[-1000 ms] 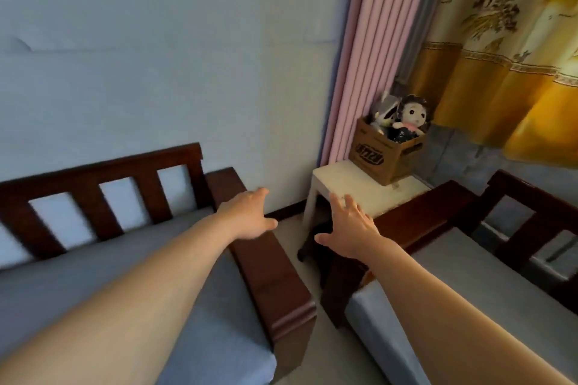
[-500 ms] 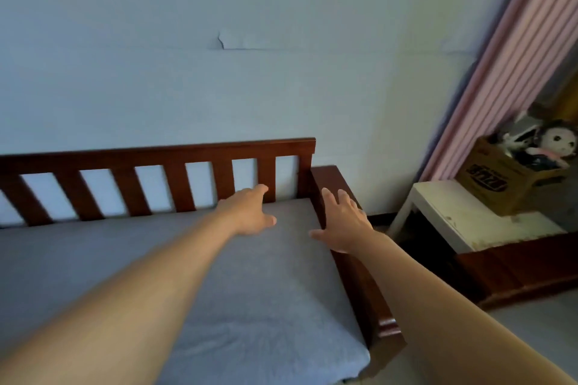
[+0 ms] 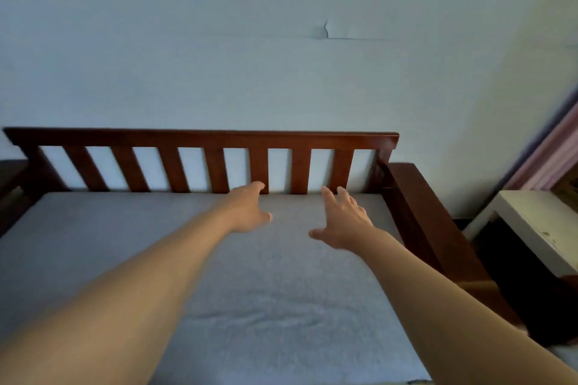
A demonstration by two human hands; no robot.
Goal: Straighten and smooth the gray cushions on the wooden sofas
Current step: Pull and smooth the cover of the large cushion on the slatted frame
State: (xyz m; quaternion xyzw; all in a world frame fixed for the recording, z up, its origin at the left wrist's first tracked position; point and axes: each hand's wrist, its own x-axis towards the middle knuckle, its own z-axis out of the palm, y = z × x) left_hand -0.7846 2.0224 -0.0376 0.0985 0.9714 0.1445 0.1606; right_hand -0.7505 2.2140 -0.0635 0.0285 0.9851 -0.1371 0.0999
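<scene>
A gray cushion [image 3: 93, 247] covers the seat of a dark wooden sofa [image 3: 200, 137] with a slatted backrest against the pale wall. Faint wrinkles run across the cushion near its front. Both my arms reach out over the seat toward the backrest. My left hand [image 3: 247, 209] is stretched forward near the back edge of the cushion, fingers extended and holding nothing. My right hand [image 3: 341, 222] is spread just right of it, fingers splayed, also holding nothing. Whether either palm touches the fabric cannot be told.
The sofa's right armrest [image 3: 428, 222] runs along the cushion's right side. Beyond it stands a small white side table [image 3: 541, 222] with a dark gap beneath. A pink curtain edge [image 3: 556, 147] hangs at the far right.
The view has swung left, centering the sofa; the box of dolls and the second sofa have left the frame. Both hands now hover over the cushion, the right one off the armrest.
</scene>
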